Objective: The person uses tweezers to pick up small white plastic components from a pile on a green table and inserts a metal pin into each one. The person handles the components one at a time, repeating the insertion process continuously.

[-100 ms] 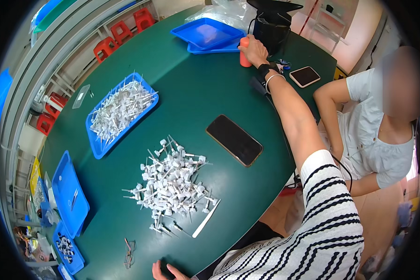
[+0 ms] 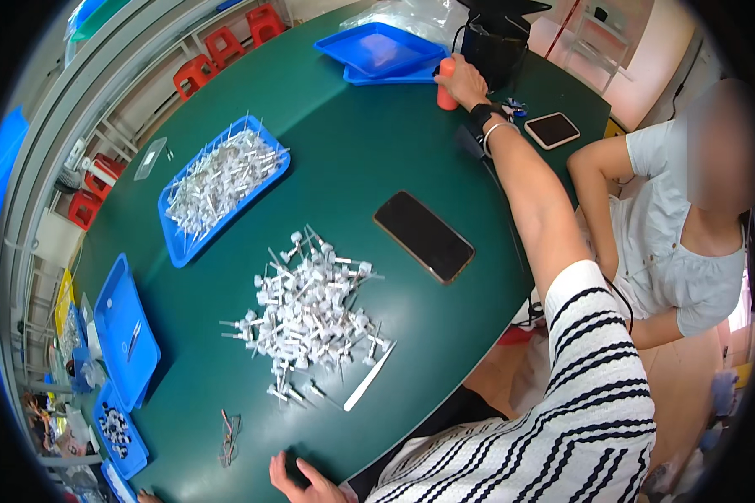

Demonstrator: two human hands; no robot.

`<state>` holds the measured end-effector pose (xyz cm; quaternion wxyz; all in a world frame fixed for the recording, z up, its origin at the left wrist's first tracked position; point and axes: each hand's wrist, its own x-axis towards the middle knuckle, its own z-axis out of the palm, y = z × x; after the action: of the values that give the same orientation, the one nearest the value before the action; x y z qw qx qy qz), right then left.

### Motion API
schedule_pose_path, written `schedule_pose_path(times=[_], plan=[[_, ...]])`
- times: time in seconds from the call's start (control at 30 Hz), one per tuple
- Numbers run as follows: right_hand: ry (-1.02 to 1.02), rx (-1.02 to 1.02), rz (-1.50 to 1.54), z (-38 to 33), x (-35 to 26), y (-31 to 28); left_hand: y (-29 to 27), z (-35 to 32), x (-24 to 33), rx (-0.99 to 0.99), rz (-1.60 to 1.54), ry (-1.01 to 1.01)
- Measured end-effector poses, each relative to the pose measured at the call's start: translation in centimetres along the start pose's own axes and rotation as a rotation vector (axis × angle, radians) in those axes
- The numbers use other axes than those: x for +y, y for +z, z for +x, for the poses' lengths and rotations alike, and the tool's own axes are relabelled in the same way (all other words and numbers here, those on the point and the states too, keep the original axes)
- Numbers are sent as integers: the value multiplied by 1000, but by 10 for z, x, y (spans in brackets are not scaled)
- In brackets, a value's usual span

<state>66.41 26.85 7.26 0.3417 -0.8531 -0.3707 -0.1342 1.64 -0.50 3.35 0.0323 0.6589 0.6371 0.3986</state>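
My right hand [image 2: 466,84] is stretched far across the green table [image 2: 352,151] and is closed around an orange bottle [image 2: 445,94] standing beside stacked blue trays [image 2: 382,49]. A black band and a bracelet sit on that wrist. My left hand [image 2: 304,482] rests flat on the table's near edge, fingers spread, holding nothing. In front of me lies a loose pile of small white plastic parts with thin pins [image 2: 310,312]. White tweezers [image 2: 369,377] lie at the pile's right edge.
A black phone [image 2: 423,236] lies right of the pile. A blue tray of white parts [image 2: 222,186] sits at the left, more blue trays [image 2: 126,331] at the near left. Glasses [image 2: 229,438] lie near my left hand. A seated person [image 2: 679,243] is at the right, another phone [image 2: 552,130] nearby.
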Motion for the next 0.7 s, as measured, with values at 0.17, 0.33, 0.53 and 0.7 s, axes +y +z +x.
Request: schedule_pose_path(times=[0.17,0.33,0.53,0.7], plan=[[-33,69,-62,-19,-23,-16,3,-15,-21,-23,-70,-97],[-362,108,479,-90,-94,-85,1,-12,-24,-18,-142,-18],[-552,-410,687,-288,-162,-162,-11,-21,-39,-1,-283,-12],[-908,-526,224,-412,-169,-167,-27,-9,-42,-93,-293,147]])
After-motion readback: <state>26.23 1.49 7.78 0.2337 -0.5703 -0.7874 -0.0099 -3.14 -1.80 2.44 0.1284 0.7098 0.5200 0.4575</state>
